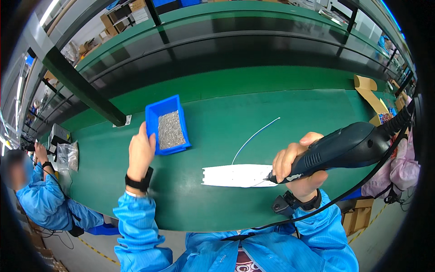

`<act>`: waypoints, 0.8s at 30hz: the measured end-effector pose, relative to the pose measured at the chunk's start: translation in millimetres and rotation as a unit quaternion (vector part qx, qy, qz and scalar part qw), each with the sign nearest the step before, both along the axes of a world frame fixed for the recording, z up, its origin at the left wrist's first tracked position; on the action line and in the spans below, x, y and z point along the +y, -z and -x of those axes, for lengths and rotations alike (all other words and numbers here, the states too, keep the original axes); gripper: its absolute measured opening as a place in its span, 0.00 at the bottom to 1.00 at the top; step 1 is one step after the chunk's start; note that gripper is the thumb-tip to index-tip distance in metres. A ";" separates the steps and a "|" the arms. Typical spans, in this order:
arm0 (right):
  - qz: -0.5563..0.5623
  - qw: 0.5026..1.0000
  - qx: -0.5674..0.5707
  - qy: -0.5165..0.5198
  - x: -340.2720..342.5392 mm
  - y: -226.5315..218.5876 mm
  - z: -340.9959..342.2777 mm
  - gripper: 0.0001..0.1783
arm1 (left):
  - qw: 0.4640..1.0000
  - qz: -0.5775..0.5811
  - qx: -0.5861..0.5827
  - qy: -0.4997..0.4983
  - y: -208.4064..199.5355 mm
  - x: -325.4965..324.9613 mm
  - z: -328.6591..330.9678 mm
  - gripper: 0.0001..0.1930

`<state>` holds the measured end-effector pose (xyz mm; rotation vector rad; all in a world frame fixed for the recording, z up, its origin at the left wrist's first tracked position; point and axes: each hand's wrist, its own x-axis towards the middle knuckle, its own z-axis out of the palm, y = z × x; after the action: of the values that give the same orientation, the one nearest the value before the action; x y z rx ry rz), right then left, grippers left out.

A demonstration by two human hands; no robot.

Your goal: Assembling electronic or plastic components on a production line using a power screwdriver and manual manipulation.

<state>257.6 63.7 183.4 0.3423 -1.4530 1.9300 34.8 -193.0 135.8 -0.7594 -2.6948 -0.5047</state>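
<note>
My right hand (294, 161) is wrapped round a black corded electric screwdriver (346, 147). The tool's tip points left and meets the right part of a long flat white piece (231, 175) lying on the bench. From that piece's upper edge a thin white wire (248, 139) curves away to the far right. At the left, my left hand (141, 152) grips the near left wall of a blue bin (182, 122). Many small silvery metal parts (171, 130), perhaps screws, fill the bin's bottom; they are too small to make out singly.
The bench has a green mat (208, 213). A dark post (84, 86) rises at its far left, below a raised shelf (253, 50). An open cardboard box (371, 97) stands far right. The tool's cable (349, 192) sags beside my right arm. A co-worker (45, 199) sits left, near a clear bag (68, 156).
</note>
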 end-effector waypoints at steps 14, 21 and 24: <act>0.005 1.000 -0.017 -0.004 0.1 6.3 5.2 0.38 | 0.988 0.082 -0.102 0.080 -8.5 40.8 -18.0 0.07; 0.012 1.000 -0.019 0.000 -3.4 18.6 9.0 0.37 | 0.996 -0.010 -0.021 0.088 -7.0 40.6 -26.3 0.03; 0.120 0.992 -0.005 -0.049 -8.8 26.8 9.2 0.39 | 0.995 -0.008 0.010 0.096 -6.7 41.2 -26.7 0.03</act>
<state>248.4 54.9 156.6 0.2969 -1.2121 2.1610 61.5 -151.7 142.5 -1.0191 -2.6097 -0.5580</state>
